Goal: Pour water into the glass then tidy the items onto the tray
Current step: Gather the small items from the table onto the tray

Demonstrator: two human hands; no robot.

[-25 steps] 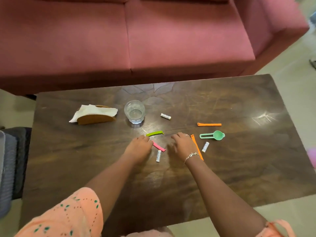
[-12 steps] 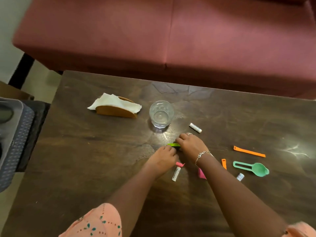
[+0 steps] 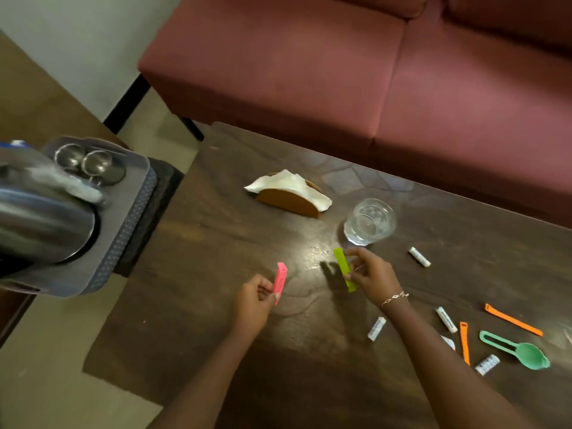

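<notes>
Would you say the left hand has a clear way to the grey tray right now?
Probably yes: the left hand, gripping the pink clip, has nothing standing between it and the tray beside the table.

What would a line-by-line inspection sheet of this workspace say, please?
Surface: dark wooden table, glossy.
Job's things: glass upright, some water inside; grey tray off the table's left end, bearing a steel jug and steel cups; orange strips, green spoon and white tubes loose on the table.
Clutter: napkin holder beside the glass.
Hands: left hand pinches a pink clip; right hand holds a green clip.
Cables: nothing seen.
Surroundings: red sofa behind the table.
</notes>
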